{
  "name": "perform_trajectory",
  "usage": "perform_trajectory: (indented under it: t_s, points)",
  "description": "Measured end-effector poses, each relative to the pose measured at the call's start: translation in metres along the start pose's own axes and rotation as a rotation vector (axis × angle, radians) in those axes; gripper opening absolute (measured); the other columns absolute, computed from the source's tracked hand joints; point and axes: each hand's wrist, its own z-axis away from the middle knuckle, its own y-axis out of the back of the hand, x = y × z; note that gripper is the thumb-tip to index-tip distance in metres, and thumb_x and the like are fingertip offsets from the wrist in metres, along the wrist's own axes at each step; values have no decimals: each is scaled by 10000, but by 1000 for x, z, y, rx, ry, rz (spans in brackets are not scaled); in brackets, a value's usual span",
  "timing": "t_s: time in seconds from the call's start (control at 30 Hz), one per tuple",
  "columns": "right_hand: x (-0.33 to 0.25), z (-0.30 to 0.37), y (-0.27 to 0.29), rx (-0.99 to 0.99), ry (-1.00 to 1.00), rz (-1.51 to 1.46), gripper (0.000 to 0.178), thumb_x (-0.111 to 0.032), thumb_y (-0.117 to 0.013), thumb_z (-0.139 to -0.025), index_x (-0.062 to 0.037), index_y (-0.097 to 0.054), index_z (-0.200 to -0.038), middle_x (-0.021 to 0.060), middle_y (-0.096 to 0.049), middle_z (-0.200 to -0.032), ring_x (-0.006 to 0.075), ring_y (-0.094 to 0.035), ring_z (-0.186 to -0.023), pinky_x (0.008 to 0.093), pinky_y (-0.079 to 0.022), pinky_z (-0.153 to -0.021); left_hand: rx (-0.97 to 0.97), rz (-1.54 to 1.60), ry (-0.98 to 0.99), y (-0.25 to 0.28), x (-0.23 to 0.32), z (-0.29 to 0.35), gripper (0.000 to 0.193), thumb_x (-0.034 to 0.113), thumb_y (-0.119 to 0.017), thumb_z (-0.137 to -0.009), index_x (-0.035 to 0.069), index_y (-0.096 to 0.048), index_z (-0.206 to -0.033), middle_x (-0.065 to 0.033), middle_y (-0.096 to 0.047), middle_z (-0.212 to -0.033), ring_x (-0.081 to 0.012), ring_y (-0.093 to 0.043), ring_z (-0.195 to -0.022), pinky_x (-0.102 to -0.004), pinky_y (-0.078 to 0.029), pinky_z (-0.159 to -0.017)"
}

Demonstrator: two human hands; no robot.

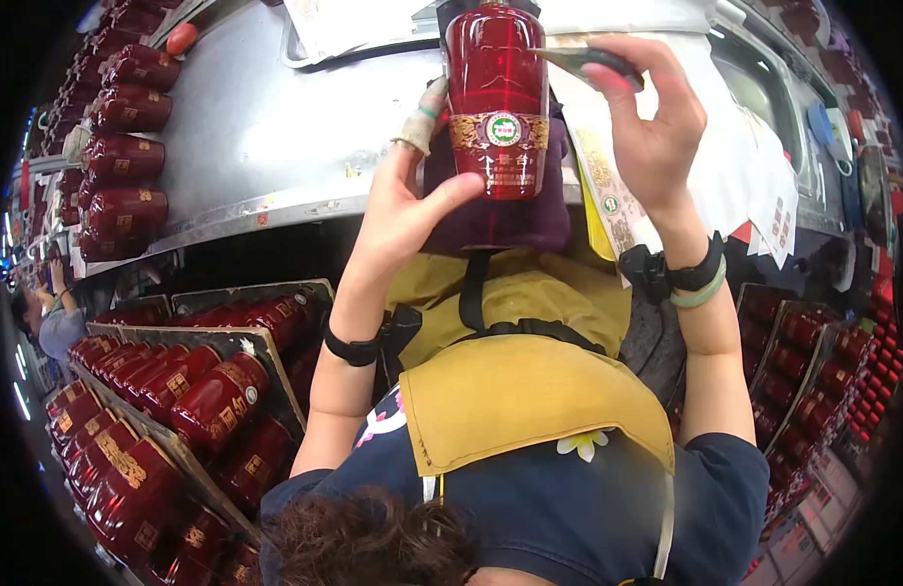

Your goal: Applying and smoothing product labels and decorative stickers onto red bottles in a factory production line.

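The red bottle (497,98) has its neck cut off by the top edge, so can't see the cap. The dark tool (593,61) in the right hand (647,127) is mostly hidden by fingers. The left hand (408,205) hides the bottle's left side, and the purple cloth (500,220) is half behind it.

The red glass bottle (497,93) stands upright at the near edge of the metal table, resting on a dark purple cloth (500,220). It is glossy and translucent, with a gold ornamented band and a round label across its lower part. A small dark flat tool (590,62) touches its upper right side.
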Motion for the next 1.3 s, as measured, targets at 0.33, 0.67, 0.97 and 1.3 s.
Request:
perform_trajectory:
  t_s: [0.33, 0.67, 0.97, 1.3]
  points:
    - [-5, 10, -20, -146, 204, 1, 199, -115, -808, -813, -114, -759, -1006, 19, -744, -903, 230, -643, -794, 346, -510, -769, 266, -712, -483, -27, -13, 12, 847, 44, -922, -678, -29, -569, -1445, -192, -582, -1449, -331, -608, -1280, -407, -500, -1082]
    - [9, 21, -5, -109, -402, -332, 226, -111, -526, -1088, -9, -654, -1244, 20, -681, -1052, 72, -580, -930, 245, -483, -855, 276, -605, -369, -24, -20, 12, 832, 54, -926, -690, -50, -571, -1434, -213, -600, -1447, -323, -611, -1307, -395, -508, -1087]
    - [5, 41, -7, -158, -726, -491, 359, -269, -727, -1016, -32, -633, -1269, -95, -472, -765, 10, -405, -668, 201, -321, -583, 311, -741, -501, -27, -13, 10, 789, 90, -948, -668, -49, -627, -1375, -209, -655, -1378, -318, -655, -1214, -392, -536, -1023]
    - [1, 43, -5, -196, -783, -546, 337, -227, -705, -1031, -36, -643, -1303, -82, -550, -844, 6, -435, -737, 190, -332, -631, 224, -520, -369, -15, -12, 14, 1044, 194, -991, -647, -64, -463, -1510, -219, -581, -1450, -318, -577, -1323, -412, -439, -1128]
